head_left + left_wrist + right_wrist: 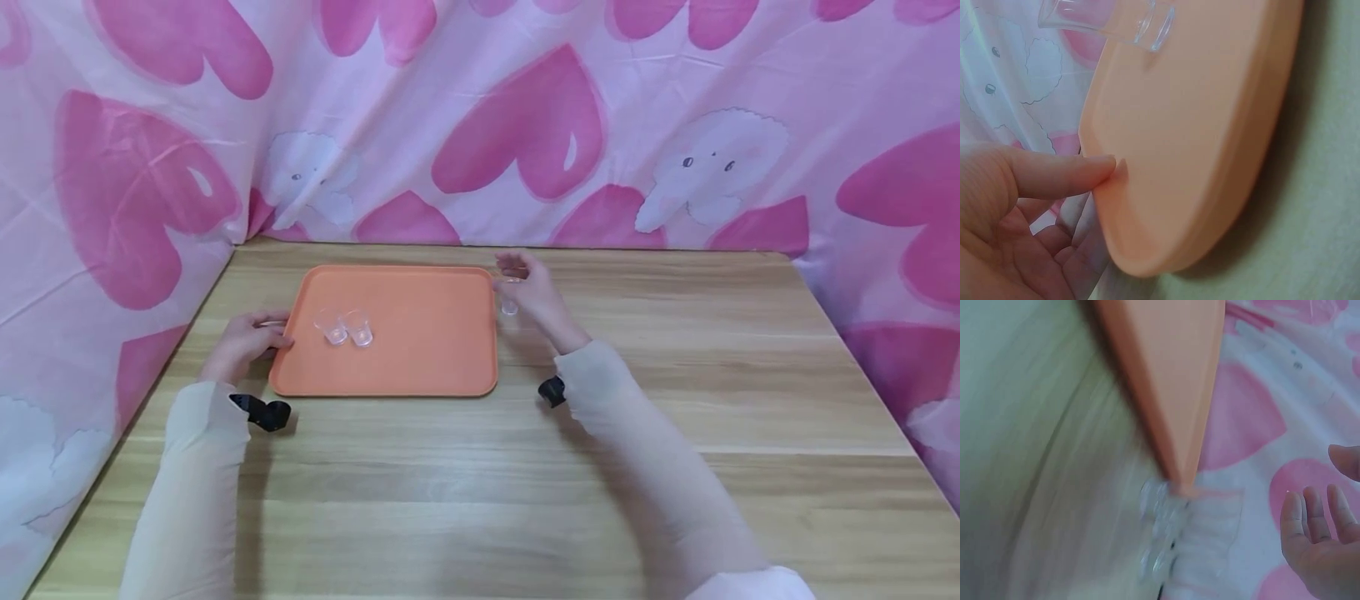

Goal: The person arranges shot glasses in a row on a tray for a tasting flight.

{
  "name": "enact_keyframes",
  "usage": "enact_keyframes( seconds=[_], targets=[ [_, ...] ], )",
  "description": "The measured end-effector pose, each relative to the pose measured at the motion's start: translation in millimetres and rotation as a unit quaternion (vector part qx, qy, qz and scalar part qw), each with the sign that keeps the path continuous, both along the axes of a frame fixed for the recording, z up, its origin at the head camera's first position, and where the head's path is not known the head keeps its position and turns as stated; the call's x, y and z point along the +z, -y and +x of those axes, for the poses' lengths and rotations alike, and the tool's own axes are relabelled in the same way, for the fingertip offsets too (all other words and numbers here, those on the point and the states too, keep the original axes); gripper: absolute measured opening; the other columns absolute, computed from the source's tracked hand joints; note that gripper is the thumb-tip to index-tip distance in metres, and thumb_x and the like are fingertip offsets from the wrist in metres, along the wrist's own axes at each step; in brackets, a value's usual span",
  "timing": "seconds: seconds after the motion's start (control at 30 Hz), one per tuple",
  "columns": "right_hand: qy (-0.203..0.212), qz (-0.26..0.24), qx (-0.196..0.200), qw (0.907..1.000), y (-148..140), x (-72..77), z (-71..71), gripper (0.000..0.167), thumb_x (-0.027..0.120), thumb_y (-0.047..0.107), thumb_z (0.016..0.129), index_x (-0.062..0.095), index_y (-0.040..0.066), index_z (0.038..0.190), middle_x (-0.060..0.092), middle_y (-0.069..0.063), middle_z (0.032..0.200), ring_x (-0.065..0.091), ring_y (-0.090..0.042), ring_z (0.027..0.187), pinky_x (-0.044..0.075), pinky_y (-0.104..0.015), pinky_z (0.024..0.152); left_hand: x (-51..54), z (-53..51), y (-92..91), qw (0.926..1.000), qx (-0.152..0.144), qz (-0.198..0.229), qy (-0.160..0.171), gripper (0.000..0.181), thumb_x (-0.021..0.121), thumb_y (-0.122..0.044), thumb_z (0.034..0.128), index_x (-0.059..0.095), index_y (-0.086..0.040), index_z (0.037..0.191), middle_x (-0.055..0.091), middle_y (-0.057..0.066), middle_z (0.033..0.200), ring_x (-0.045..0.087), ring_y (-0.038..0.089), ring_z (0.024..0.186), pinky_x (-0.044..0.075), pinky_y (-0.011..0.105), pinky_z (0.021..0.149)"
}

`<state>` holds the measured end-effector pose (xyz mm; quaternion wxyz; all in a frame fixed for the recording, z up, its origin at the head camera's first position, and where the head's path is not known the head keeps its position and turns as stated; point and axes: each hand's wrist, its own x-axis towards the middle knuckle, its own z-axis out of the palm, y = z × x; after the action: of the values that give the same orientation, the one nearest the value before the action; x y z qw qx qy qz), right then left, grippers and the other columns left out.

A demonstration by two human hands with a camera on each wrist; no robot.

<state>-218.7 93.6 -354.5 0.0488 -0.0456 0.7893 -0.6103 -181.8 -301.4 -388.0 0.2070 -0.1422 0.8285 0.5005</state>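
An orange tray (427,358) (1172,125) (1166,369) lies on the wooden table, bearing two small clear cups (335,332) side by side on its left half. The left hand (243,342) (1029,206) grips the tray's left edge, thumb on the rim and the other fingers at its outer side. Just off the tray's right edge, the right hand (536,296) (1325,544) is beside clear cupware (509,307) (1204,537), partly hidden by it in the head view. The right wrist view shows this hand's fingers apart from the blurred clear shapes, holding nothing.
One clear cup (1157,28) shows at the top of the left wrist view. Pink heart-patterned cloth (517,125) hangs behind the table (420,483) and along its sides. Black wrist cameras sit below both hands.
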Motion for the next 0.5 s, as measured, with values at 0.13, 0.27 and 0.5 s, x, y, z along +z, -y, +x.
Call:
enact_keyframes(
  seconds=[0.13, 0.27, 0.5],
  targets=[
    [0.011, 0.021, -0.017, 0.9996, -14, -5.4, -1.8, 0.050, 0.061, -0.003, 0.086, 0.047, -0.007, 0.133, 0.049, -0.027, 0.135, 0.047, -0.037, 0.127, 0.041, -0.040, 0.109, -0.3, 0.5, 0.8, 1.0000, 0.004, -0.006, 0.006, 0.068, 0.055, -0.006, 0.0911, 0.022, 0.000, 0.150, 0.031, 0.025, 0.152, 0.051, -0.016, 0.072, 0.051, 0.009, 0.070],
    [0.018, 0.037, -0.024, 0.9989, -22, -11.0, -0.6, 0.049, 0.062, -0.001, 0.086, 0.047, -0.007, 0.132, 0.051, -0.025, 0.135, 0.048, -0.034, 0.126, 0.041, -0.040, 0.108, 0.1, 1.1, 0.6, 0.9999, 0.006, -0.009, 0.004, 0.068, 0.055, -0.006, 0.0907, 0.023, 0.001, 0.150, 0.031, 0.026, 0.151, 0.051, -0.016, 0.070, 0.051, 0.010, 0.070],
    [0.035, 0.054, 0.005, 0.9979, -30, -20.3, 1.2, 0.051, 0.061, 0.000, 0.086, 0.046, -0.004, 0.134, 0.051, -0.024, 0.133, 0.048, -0.035, 0.124, 0.044, -0.043, 0.104, 1.5, 0.7, -1.4, 0.9999, 0.007, -0.010, 0.004, 0.068, 0.055, -0.006, 0.0902, 0.024, 0.001, 0.150, 0.033, 0.026, 0.150, 0.052, -0.016, 0.071, 0.051, 0.009, 0.070]
  ],
)
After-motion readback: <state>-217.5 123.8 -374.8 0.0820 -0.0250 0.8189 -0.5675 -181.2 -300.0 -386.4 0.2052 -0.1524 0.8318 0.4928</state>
